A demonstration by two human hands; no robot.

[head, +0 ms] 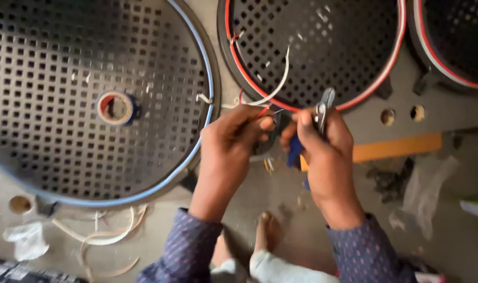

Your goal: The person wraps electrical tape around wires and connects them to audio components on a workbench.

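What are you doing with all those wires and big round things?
A person is sitting on the floor, working on thin wires. The left hand pinches a red wire, and a white wire curves up beside it. The right hand holds pliers with blue handles right next to those wires. Around them lie big round perforated metal discs: one with a blue rim and a roll of tape on it, another with a red rim.
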